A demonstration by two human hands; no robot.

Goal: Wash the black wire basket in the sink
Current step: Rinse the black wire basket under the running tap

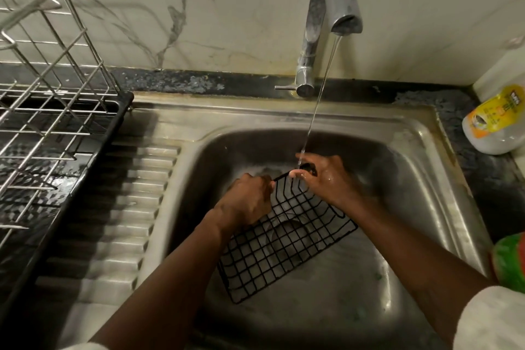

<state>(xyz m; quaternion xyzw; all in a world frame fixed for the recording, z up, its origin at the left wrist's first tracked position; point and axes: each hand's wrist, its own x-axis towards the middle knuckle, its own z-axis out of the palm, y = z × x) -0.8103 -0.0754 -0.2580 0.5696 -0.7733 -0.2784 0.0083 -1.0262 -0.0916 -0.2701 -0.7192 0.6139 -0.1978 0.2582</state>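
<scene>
- The silver dish rack (51, 65) stood at the far left on a black tray (93, 162), both cut off by the frame edge.
- The left hand (247, 202) reached in from below with its back turned up, so its fingertips were hidden. Its grip was curled tight round the left rim of the black wire basket (284, 244).
- The basket lay tilted inside the sink (420, 167), with its far edge raised between the two hands and its near corner low in the bowl. A pale shape under the mesh was too blurred to identify.
- The tap (326, 8) ran a thin stream of water (315, 102) onto the basket's far corner.
- The right hand (326, 176) came in from the right, palm down, and its narrow grip pinched that far corner. Something dark at its fingers was hard to make out.
- A plastic bottle (494, 119) lay on the bench at the right, and a green and orange object (511, 261) was cut off by the edge.
</scene>
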